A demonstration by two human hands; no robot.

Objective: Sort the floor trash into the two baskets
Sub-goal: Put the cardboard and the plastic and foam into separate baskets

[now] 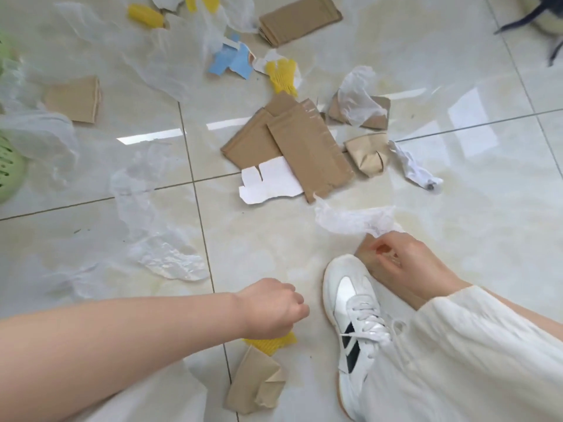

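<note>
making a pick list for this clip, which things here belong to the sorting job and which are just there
Part of the job:
- pale green slotted plastic basket
- flat brown cardboard pieces
- clear plastic bags
- yellow foam net sleeves
- blue and white torn card
- crumpled white paper

Just there:
- white lace-up shoe with dark stripes
- glossy cream floor tiles
- dark blurred object
</note>
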